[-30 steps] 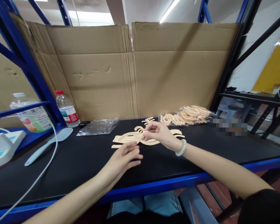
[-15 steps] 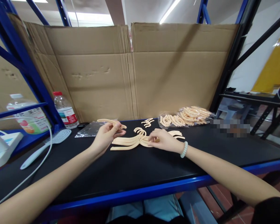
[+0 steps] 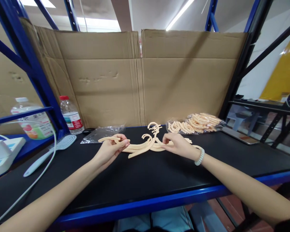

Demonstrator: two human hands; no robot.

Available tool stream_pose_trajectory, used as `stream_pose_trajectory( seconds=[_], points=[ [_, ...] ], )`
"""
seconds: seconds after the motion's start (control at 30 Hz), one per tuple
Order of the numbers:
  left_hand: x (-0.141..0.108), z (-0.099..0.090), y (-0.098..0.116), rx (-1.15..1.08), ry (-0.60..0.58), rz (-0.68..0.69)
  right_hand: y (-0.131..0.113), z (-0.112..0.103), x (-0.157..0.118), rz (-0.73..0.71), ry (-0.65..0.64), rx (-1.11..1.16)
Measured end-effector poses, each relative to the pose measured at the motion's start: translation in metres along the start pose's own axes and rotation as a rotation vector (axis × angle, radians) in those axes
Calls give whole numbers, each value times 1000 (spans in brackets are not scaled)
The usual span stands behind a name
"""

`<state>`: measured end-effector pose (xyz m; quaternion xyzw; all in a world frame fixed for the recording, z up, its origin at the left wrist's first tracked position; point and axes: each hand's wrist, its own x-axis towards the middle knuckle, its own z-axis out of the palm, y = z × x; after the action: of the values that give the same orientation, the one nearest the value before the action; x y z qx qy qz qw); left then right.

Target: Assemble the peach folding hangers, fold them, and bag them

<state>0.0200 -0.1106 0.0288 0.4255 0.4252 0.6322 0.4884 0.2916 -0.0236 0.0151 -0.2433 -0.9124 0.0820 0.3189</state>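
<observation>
My left hand (image 3: 113, 149) is closed, fingertips pinching a curved beige plastic hanger arm (image 3: 108, 139) just above the black tabletop. My right hand (image 3: 178, 146) pinches a beige plastic hanger, its hook (image 3: 154, 124) pointing up and its arm partly hidden behind the fingers. Between the hands lies a pile of beige hanger arms (image 3: 140, 149), overlapping each other, with several curled hooks (image 3: 148, 138) rising at its middle. Small beige pieces lie behind the pile, partly covered by the raised hook.
A clear bag of beige hanger parts (image 3: 195, 124) lies at the back right, with a phone (image 3: 240, 135) beside it. At left are a flat plastic bag (image 3: 101, 133), a hairbrush (image 3: 50, 154), a white cable (image 3: 53, 151) and a bottle (image 3: 71, 116). Cardboard (image 3: 106, 83) walls off the back.
The hanger by my right hand now stands up with its hook raised. My left hand, still pinching its arm piece, is a little lower. The view has shifted slightly.
</observation>
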Motion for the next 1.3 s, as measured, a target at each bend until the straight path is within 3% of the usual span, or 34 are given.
stream_pose_trajectory(
  seconds=[0.13, 0.4, 0.9, 1.3],
  points=[
    [-2, 1, -4, -15, -28, -53, 10, -4, -1, 21, 47, 160],
    [-1, -1, -11, 7, -123, -20, 6, -11, 0, 20, 100, 149],
    [-9, -1, -9, -10, -333, -115, -1, -14, -4, -11, 158, 164],
    [-9, 0, -5, -84, -357, -168, -5, -14, -5, -56, 163, 109]
  ],
)
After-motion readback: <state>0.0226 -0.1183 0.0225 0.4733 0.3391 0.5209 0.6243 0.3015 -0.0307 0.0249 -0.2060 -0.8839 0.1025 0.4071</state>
